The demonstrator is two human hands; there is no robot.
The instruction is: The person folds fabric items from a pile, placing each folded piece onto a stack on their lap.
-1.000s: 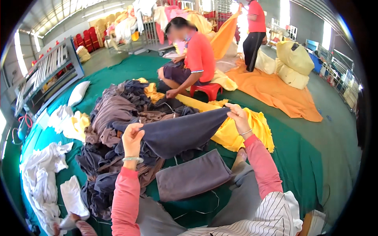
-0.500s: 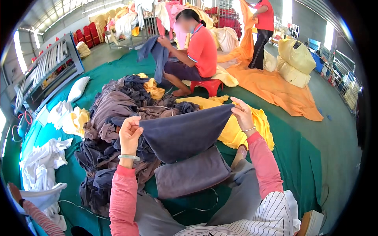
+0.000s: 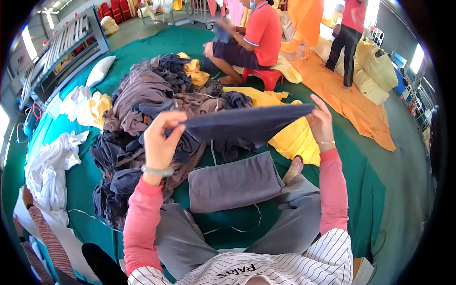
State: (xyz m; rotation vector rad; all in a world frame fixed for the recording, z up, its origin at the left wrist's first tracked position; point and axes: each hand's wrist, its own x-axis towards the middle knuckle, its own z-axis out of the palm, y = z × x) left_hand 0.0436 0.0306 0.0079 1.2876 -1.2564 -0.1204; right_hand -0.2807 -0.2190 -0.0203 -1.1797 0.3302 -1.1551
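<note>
Head view: left hand (image 3: 162, 138) and right hand (image 3: 321, 122) pinch opposite ends of the dark cloth (image 3: 247, 124), raised between them; it should handle soft, light and floppy, best taken by the corners.

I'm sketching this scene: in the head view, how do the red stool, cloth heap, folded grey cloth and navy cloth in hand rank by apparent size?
1. Cloth heap
2. Folded grey cloth and navy cloth: too alike to rank; the navy one is held nearer the camera
3. Red stool
</note>
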